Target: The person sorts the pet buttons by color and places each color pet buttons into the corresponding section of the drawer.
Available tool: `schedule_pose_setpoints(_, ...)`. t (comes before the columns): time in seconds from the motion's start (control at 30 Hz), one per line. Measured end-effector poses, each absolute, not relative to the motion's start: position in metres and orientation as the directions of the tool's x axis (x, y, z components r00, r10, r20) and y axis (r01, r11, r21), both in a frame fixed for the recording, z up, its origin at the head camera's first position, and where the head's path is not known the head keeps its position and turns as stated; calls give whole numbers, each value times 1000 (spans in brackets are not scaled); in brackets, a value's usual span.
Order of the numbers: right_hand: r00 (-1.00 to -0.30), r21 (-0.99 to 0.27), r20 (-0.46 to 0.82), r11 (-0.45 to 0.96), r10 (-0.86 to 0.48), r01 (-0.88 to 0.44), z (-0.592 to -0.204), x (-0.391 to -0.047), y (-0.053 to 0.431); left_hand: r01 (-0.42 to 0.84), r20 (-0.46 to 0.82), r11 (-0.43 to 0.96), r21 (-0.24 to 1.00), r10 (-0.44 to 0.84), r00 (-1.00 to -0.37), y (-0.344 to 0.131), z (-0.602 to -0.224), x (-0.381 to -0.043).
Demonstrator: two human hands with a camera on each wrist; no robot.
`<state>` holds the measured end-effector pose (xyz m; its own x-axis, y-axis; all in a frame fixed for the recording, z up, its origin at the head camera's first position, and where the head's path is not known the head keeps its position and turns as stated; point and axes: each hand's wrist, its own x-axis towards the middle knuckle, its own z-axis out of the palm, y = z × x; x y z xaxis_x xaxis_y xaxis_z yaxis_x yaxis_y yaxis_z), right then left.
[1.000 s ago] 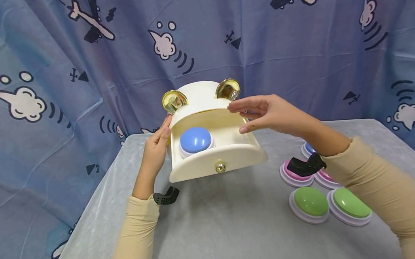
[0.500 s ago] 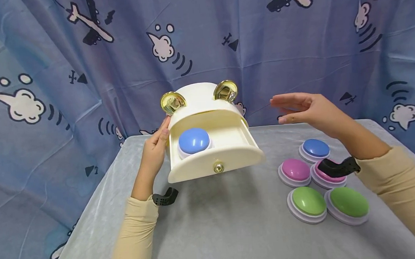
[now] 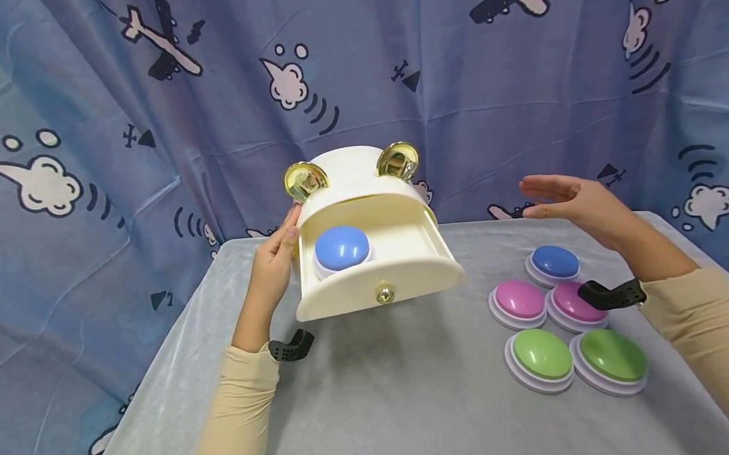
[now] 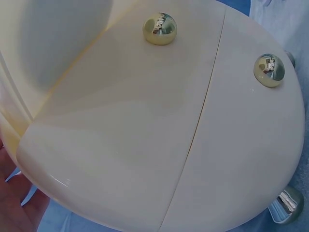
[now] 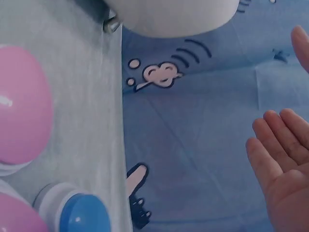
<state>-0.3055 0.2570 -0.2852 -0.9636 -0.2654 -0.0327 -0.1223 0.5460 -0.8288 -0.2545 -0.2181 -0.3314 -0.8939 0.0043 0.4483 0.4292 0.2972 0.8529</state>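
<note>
A white drawer box (image 3: 351,169) with two gold ear-shaped pieces is tilted at the middle, its drawer pulled out toward me. The drawer front (image 3: 350,292) carries a gold knob. Inside, at the left, lies a blue dome button (image 3: 342,247) on a white base. My left hand (image 3: 273,255) grips the box's left side, thumb in front and other fingers partly hidden behind; its fingers (image 4: 19,203) show at the edge of the white shell (image 4: 120,135) in the left wrist view. My right hand (image 3: 572,197) is in the air to the right, holding nothing, fingers (image 5: 268,154) extended.
On the grey table (image 3: 413,405), right of the box, stand another blue dome button (image 3: 554,262), two pink dome buttons (image 3: 519,299) and two green dome buttons (image 3: 543,354), below the right forearm. A blue patterned curtain (image 3: 354,61) hangs behind the table.
My right hand has moved away from the drawer's right side, out to the right, uncovering the blue and pink buttons on the table. The left hand and the box have stayed nearly still.
</note>
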Motion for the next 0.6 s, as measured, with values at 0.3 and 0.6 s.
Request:
schedule_pose_setpoints(0.3, -983, -838, -86, 546, -161, -16, -309, -318, 281, 437, 456, 293, 850, 4, -890, -217, -331, -255)
schedule_pose_setpoints(0.6, -978, -890, -156, 449, -138, 78, -326, -323, 293, 445, 466, 291, 847, -5, -885, -218, -330, -255)
